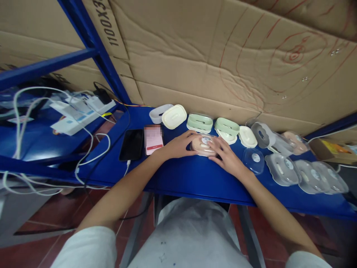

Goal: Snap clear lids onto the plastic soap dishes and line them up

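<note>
A peach-coloured soap box (205, 150) with a clear lid and a round sticker rests on the blue table in front of me. My left hand (180, 145) grips its left end, thumb near the front and fingers over the back edge. From the other side my right hand (225, 155) holds it, with fingers on the lid and right edge. Just behind stand two green soap boxes, one (199, 123) at the left and another (227, 126) at the right with a cream piece under it. A loose clear lid (253, 161) with a sticker lies right of my right hand.
A black phone (131, 145) and a lit phone (154, 139) lie at the left, near a white power strip (80, 117) with cables. A cream tray (174, 117) leans at the back. Several grey boxes (283, 170) line the right. Cardboard (178, 52) walls the back.
</note>
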Demonstrator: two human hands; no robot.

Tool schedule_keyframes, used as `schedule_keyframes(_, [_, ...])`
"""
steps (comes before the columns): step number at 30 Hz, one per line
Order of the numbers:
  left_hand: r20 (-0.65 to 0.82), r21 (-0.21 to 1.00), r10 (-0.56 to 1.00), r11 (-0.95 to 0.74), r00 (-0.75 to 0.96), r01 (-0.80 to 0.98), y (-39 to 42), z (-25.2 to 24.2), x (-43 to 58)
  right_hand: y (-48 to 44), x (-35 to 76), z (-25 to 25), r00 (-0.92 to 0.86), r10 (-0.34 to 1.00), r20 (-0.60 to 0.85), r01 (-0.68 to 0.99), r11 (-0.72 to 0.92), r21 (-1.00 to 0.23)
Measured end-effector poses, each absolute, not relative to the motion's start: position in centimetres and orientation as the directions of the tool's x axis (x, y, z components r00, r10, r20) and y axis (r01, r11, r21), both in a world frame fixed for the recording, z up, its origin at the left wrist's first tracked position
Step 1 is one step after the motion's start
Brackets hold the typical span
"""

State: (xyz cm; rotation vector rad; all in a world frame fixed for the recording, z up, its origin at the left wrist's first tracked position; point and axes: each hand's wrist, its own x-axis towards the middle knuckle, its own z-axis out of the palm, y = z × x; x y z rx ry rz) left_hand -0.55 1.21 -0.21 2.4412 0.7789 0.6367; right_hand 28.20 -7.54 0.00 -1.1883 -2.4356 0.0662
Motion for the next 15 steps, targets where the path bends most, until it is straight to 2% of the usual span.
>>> schedule_keyframes(3, [0.285, 0.56, 0.583, -0.746, 0.761, 0.361, 0.6, 0.3, -0.5, -11.5, 29.6, 1.2, -0.413, 0.851, 0.325, 0.861, 0.481, -0.166])
schedule_keyframes(5, [0.283, 0.543, 0.585, -0.751, 0.76, 0.376, 0.0, 0.4, -0.2, -14.4, 31.6, 0.7, -0.138, 0.905, 0.403, 0.97, 0.207, -0.131])
schedule_keyframes(7, [0.26, 0.554, 0.611, -0.728, 0.747, 0.403, -0.5, 0.4, 0.2, -16.8, 34.0, -0.7, 0.139, 0.867, 0.478, 0.986, -0.075, -0.152])
schedule_keyframes(8, [0.246, 0.576, 0.625, -0.709, 0.741, 0.407, -0.6, 0.3, 0.4, -17.7, 35.0, -1.6, 0.207, 0.85, 0.485, 0.975, -0.138, -0.174])
schedule_keyframes(10, [0.235, 0.65, 0.644, -0.661, 0.729, 0.375, -0.7, 0.4, 0.7, -18.7, 36.2, -3.1, 0.226, 0.857, 0.463, 0.966, -0.135, -0.221])
schedule_keyframes(15, [0.216, 0.872, 0.657, -0.462, 0.722, 0.16, 0.0, 1.4, 0.2, -17.8, 33.4, -3.0, -0.009, 0.958, 0.288, 0.89, 0.139, -0.433])
